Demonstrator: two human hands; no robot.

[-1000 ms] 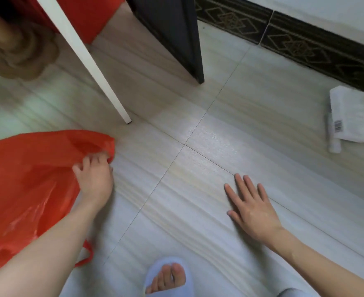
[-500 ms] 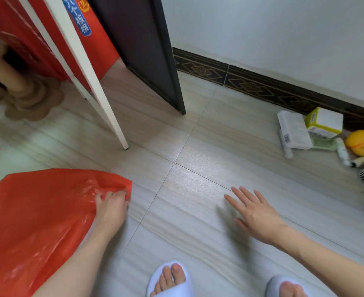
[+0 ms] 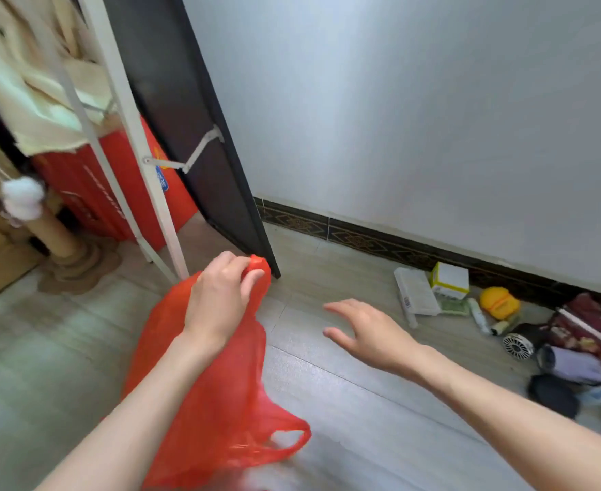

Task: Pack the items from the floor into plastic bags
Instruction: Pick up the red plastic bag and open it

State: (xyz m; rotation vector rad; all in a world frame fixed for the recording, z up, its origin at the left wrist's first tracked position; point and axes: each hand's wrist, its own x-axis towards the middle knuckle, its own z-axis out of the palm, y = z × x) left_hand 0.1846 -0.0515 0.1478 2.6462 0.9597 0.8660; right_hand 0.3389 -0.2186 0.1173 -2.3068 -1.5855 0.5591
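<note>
My left hand [image 3: 221, 295] grips the top edge of a red plastic bag [image 3: 221, 402] and holds it up off the floor, so the bag hangs down with a handle loop at its lower right. My right hand [image 3: 366, 331] hovers open above the floor, fingers spread, holding nothing. Right of it, several items lie along the wall: a white flat pack [image 3: 417, 292], a yellow-and-white box [image 3: 449, 279], a yellow round case [image 3: 499, 303], a small white fan [image 3: 518, 345], a dark red patterned pouch [image 3: 589, 327] and a black object [image 3: 554, 395].
A dark door [image 3: 200, 136] stands ajar at centre left, its lower corner just behind the bag. White rack legs [image 3: 150, 193], a red box [image 3: 115, 193] and a cat scratching post [image 3: 55, 232] fill the left. A patterned skirting [image 3: 362, 239] runs along the white wall.
My left hand has lifted the red bag off the floor and brought it toward the centre. My right hand has risen off the floor. The view has tilted up, showing more items at the right.
</note>
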